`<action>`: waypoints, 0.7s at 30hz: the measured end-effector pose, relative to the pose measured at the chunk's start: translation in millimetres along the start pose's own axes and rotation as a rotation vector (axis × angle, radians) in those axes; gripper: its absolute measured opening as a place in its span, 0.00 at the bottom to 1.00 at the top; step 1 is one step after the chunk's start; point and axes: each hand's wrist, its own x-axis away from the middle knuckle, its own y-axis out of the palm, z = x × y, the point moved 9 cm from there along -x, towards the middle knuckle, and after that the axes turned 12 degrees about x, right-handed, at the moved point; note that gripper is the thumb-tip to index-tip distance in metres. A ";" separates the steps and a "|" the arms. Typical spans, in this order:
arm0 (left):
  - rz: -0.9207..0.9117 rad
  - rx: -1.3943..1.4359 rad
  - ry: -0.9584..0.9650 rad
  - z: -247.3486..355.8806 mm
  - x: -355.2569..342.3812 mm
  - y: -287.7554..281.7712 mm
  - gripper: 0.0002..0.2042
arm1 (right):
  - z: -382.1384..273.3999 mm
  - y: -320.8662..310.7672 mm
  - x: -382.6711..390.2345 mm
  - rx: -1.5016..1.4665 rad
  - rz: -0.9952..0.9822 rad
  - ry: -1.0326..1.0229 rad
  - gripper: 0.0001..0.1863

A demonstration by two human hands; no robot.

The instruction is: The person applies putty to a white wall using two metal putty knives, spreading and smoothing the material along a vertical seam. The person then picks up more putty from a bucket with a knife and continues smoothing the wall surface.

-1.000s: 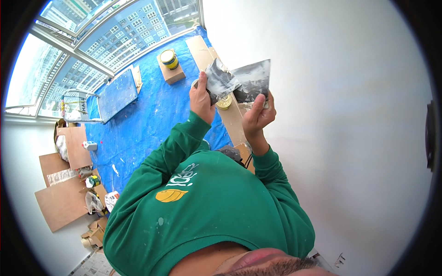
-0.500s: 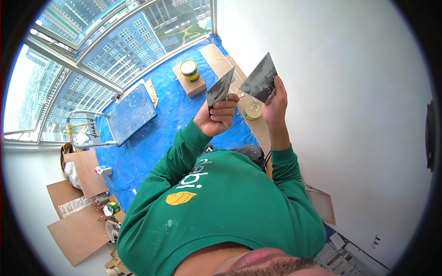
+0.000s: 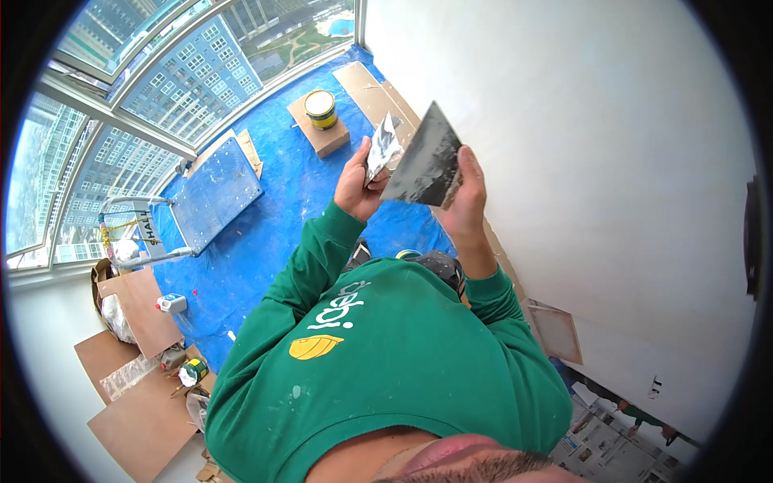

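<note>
My left hand is closed on a metal putty knife, whose blade tilts upward and gleams bright silver. Just to its right, my right hand grips a wider putty knife along its right side, thumb up. Dark grey smears and worn patches mark this broad, four-sided blade. In the picture its lower left corner overlaps the fingers of my left hand; whether the two touch, I cannot tell. The handles are hidden by my hands.
A yellow tub with a white top stands on a cardboard box on blue sheeting. A blue platform trolley is to the left, beside windows. A white wall rises on my right. Boards lie lower left.
My right hand has brought its putty knife left and lower, close to the left one. The left blade has turned and now catches the light. The whole view has shifted slightly.
</note>
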 end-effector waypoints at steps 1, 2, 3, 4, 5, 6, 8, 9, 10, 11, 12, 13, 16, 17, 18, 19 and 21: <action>0.222 -0.142 0.192 15.5 4.1 -13.2 0.16 | -10.8 -4.8 4.5 -0.019 0.055 -0.001 0.14; 0.325 -0.200 0.362 23.1 10.4 9.0 0.17 | -21.5 -10.7 10.2 0.036 0.115 -0.081 0.16; 0.425 -0.260 0.531 32.2 19.2 19.9 0.17 | -28.3 -14.4 17.1 0.084 0.187 -0.122 0.16; 0.367 -0.312 0.620 41.0 19.3 20.6 0.17 | -29.5 -14.5 18.8 0.175 0.232 -0.163 0.16; 0.306 -0.369 0.702 49.6 18.7 21.7 0.18 | -31.0 -14.7 22.8 0.264 0.283 -0.207 0.15; 0.244 -0.425 0.783 55.7 20.9 23.5 0.18 | -28.8 -19.2 25.5 0.429 0.316 -0.217 0.15; 0.207 -0.619 0.883 59.7 27.8 28.9 0.19 | -28.3 -16.9 27.0 0.562 0.397 -0.282 0.15; 0.183 -0.717 0.931 59.7 30.7 36.0 0.19 | -26.1 -15.1 25.3 0.553 0.407 -0.290 0.16; 0.186 -0.790 0.915 56.0 31.4 38.6 0.19 | -23.7 -15.5 24.3 0.543 0.416 -0.298 0.16; 0.193 -0.863 0.905 52.1 35.6 46.4 0.19 | -21.8 -17.0 22.4 0.532 0.419 -0.303 0.16; 0.200 -0.935 0.894 47.7 38.9 51.3 0.18 | -19.9 -17.8 20.8 0.549 0.413 -0.290 0.15; 0.192 -0.967 0.896 42.5 40.0 52.9 0.18 | -20.7 -17.0 19.3 0.537 0.410 -0.301 0.15; 0.207 -1.073 0.812 31.8 43.7 49.4 0.16 | -20.1 -10.9 12.8 0.488 0.408 -0.325 0.15; 0.191 -1.115 0.762 28.9 47.6 50.2 0.16 | -19.5 -10.9 11.7 0.470 0.410 -0.325 0.15; 0.176 -1.156 0.712 26.6 51.2 52.3 0.16 | -18.9 -10.8 11.0 0.453 0.411 -0.325 0.15; 0.161 -1.196 0.662 24.5 53.6 52.7 0.15 | -16.1 -11.8 9.9 0.385 0.410 -0.299 0.15; 0.113 -1.236 0.653 27.4 57.3 49.4 0.15 | -12.0 -9.3 1.8 0.253 0.397 -0.248 0.16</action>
